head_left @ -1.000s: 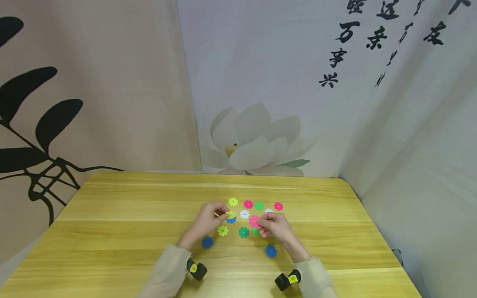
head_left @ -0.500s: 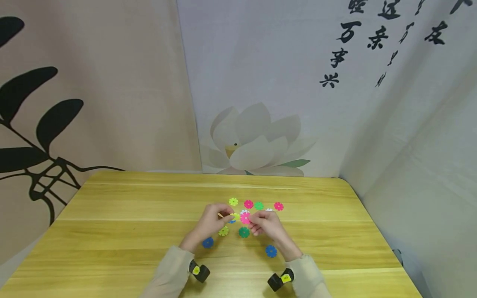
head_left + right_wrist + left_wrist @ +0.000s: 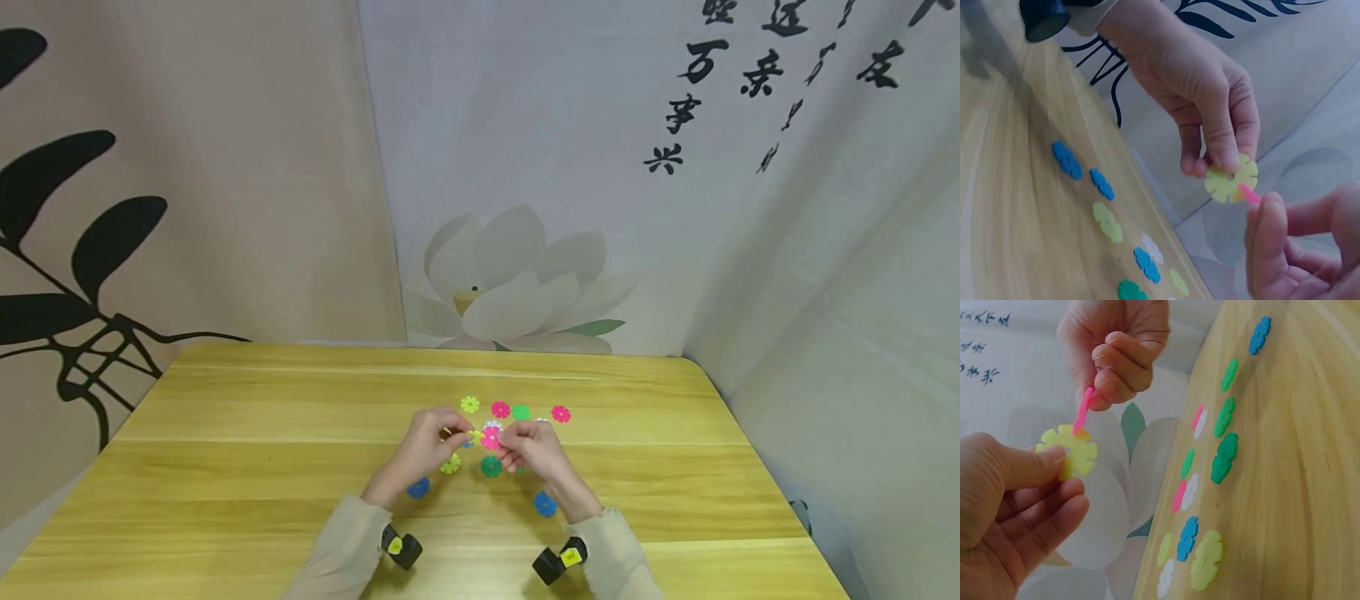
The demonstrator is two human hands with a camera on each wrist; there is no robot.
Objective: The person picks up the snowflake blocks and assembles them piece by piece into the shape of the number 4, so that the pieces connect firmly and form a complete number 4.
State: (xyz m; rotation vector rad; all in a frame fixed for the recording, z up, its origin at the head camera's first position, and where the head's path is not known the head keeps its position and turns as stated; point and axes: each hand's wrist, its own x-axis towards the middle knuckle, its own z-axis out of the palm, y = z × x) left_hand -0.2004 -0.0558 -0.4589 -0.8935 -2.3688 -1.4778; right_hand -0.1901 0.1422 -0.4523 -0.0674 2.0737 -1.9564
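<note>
Leftward in my left-wrist view, a pink notched plastic disc [image 3: 1084, 412] slants down-left, edge-on, pinched by the curled right hand [image 3: 1119, 353]; the left hand [image 3: 1022, 528] pinches a yellow notched disc [image 3: 1082, 451], face-on.

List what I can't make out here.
Head: most of a white disc, behind the right hand.
Head: whether the held pink disc and yellow disc interlock; too small.
Right wrist: most of the pink disc, behind the right hand's fingers.
Right wrist: dark green disc, cut off by the bottom edge.

Discs [image 3: 491, 467] on the table [image 3: 247, 467]
</note>
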